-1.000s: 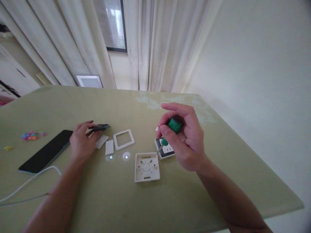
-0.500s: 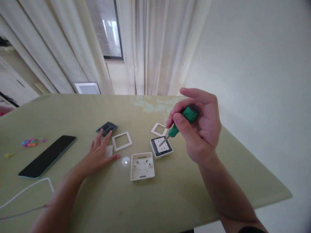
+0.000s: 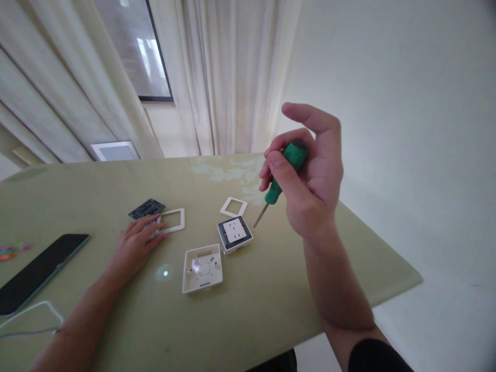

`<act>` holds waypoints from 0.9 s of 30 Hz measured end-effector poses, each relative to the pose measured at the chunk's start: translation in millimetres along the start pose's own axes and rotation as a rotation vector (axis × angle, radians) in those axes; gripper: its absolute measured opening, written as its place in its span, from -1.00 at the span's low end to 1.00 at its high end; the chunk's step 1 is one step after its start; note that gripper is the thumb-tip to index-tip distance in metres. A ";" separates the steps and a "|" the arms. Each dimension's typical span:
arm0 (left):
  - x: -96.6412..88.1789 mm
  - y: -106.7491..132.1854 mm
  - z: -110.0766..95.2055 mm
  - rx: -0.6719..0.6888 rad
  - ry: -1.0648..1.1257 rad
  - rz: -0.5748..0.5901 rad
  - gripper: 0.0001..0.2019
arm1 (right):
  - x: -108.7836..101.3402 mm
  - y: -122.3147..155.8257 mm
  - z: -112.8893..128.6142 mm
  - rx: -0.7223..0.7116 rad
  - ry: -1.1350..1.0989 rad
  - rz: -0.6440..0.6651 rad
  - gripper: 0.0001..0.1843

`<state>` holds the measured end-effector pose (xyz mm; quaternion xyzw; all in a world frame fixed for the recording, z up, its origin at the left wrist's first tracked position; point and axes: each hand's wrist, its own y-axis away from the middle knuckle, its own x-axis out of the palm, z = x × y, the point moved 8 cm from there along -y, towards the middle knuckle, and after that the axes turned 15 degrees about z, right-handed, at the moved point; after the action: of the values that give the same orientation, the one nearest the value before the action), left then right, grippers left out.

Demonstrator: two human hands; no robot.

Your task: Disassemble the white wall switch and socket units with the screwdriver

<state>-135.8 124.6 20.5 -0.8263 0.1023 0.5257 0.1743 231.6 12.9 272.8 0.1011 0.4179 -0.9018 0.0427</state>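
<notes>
My right hand (image 3: 310,175) is raised above the table, closed around a green-handled screwdriver (image 3: 284,173) whose tip points down-left toward a wall socket module (image 3: 234,233). My left hand (image 3: 135,245) lies flat on the table with fingers stretched out, covering small white pieces beside a white square frame (image 3: 171,220). A dark grey switch part (image 3: 146,208) lies just beyond it. A white mounting box (image 3: 202,268) sits open side up near the front. A second white frame (image 3: 233,206) lies behind the socket.
A black phone (image 3: 36,271) lies at the left on the green table (image 3: 248,315), with a white cable (image 3: 29,315) near the front edge. Small colourful bits (image 3: 10,251) sit at the far left. Curtains and a wall stand behind. The table's right edge is close to my right arm.
My right hand lifted the screwdriver up off the socket module. My left hand put down the dark switch part and now rests flat. The view swung to the right.
</notes>
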 end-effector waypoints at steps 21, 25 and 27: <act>0.6 73.9 -15.3 -0.005 -0.189 0.218 -0.23 | -31.2 1.4 9.4 -0.080 0.094 -0.115 -0.66; -7.2 63.6 -30.2 0.009 -0.267 0.165 -0.19 | -25.0 -1.1 6.2 -0.058 0.054 -0.121 -0.68; 7.1 50.0 -74.3 0.136 -0.221 0.227 -0.12 | -21.7 -1.6 5.2 -0.040 0.044 -0.120 -0.69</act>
<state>-88.5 49.4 33.8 -0.7330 0.2105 0.6215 0.1793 251.8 9.8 282.0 0.0948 0.4422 -0.8917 -0.0184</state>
